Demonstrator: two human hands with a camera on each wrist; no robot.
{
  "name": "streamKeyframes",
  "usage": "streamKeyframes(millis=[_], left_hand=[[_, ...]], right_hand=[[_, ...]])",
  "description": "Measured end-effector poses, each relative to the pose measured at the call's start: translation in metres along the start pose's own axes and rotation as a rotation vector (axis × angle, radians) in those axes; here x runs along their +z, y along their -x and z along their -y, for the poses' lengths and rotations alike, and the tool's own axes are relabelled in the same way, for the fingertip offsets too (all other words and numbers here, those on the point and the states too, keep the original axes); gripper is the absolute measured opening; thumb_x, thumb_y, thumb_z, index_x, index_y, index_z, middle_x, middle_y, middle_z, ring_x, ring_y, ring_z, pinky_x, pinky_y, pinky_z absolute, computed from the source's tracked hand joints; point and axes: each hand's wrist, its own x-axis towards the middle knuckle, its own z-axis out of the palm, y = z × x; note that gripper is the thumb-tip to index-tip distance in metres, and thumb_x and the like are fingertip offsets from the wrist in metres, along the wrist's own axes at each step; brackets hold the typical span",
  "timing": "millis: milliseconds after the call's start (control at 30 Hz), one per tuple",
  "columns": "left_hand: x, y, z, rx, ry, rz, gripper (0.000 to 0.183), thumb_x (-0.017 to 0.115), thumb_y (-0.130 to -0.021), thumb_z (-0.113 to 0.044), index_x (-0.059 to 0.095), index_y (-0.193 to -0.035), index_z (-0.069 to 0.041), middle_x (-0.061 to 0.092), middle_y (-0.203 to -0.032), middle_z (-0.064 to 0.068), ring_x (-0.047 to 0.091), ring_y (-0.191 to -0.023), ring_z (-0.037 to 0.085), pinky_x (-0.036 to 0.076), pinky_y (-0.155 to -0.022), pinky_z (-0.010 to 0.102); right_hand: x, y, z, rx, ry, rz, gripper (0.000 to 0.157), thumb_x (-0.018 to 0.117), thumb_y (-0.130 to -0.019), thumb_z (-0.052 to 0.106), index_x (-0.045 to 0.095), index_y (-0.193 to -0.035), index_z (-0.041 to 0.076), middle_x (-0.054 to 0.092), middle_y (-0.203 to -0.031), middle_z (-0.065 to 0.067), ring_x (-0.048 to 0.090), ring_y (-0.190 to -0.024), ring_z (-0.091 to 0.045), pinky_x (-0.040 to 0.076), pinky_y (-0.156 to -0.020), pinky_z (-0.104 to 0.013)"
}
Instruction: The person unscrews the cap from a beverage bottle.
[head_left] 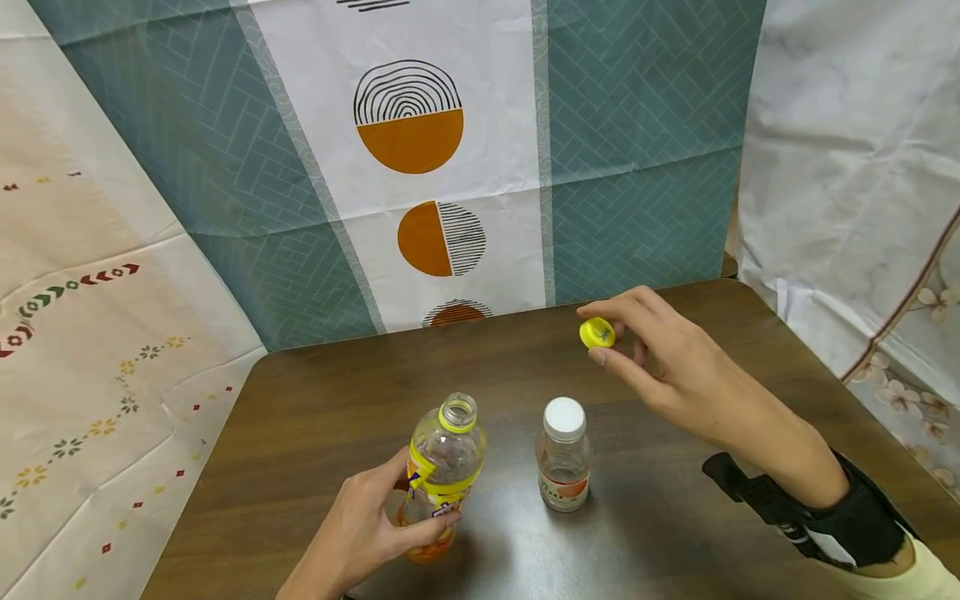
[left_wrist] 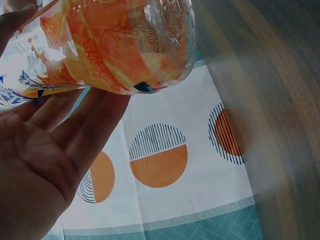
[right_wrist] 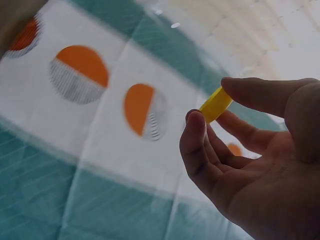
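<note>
My left hand (head_left: 375, 517) grips a clear plastic bottle (head_left: 450, 454) with a yellow and orange label, tilted slightly, its mouth uncapped. In the left wrist view the orange-printed lower part of the bottle (left_wrist: 125, 45) lies between thumb and fingers. Up and to the right, my right hand (head_left: 675, 367) pinches a yellow bottle cap (head_left: 597, 332) between thumb and index finger. The right wrist view shows the cap (right_wrist: 216, 105) edge-on at the fingertips. Between the hands, a smaller clear bottle (head_left: 563, 458) with a white cap (head_left: 565, 418) stands upright on the table.
The dark brown wooden table (head_left: 322, 400) has rounded far corners. Behind it hangs a teal and white curtain (head_left: 480, 150) with orange circles. Patterned pale cloths hang at the left (head_left: 97, 333) and the right (head_left: 847, 167).
</note>
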Motion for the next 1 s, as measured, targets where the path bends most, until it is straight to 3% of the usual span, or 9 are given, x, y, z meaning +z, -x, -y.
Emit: streamKeyframes(millis=[233, 633, 1000], left_hand=[[-0.001, 0.000, 0.000, -0.045, -0.006, 0.021, 0.049, 0.072, -0.070, -0.059, 0.053, -0.111, -0.038, 0.063, -0.096, -0.025, 0.061, -0.081, -0.001, 0.056, -0.069, 0.033], [0.000, -0.002, 0.002, -0.016, 0.008, -0.010, 0.049, 0.072, -0.070, -0.058, 0.052, -0.111, -0.040, 0.061, -0.095, -0.028, 0.061, -0.082, -0.002, 0.057, -0.068, 0.035], [-0.001, -0.001, 0.002, -0.028, 0.008, -0.008, 0.050, 0.072, -0.070, -0.059, 0.052, -0.111, -0.040, 0.061, -0.096, -0.028, 0.061, -0.083, -0.003, 0.057, -0.069, 0.034]], right_hand=[[0.003, 0.015, -0.028, 0.077, 0.080, 0.013, 0.038, 0.071, -0.080, 0.001, 0.059, -0.116, 0.002, 0.054, -0.094, -0.001, 0.046, -0.072, -0.003, 0.043, -0.054, -0.019], [0.011, 0.029, -0.060, 0.169, 0.138, 0.056, 0.035, 0.071, -0.081, 0.001, 0.060, -0.113, -0.002, 0.054, -0.093, -0.007, 0.049, -0.071, -0.011, 0.046, -0.052, -0.030], [0.029, 0.044, -0.096, 0.284, 0.095, 0.170, 0.027, 0.072, -0.081, 0.003, 0.062, -0.106, -0.001, 0.056, -0.093, -0.013, 0.056, -0.079, -0.024, 0.046, -0.062, -0.041]])
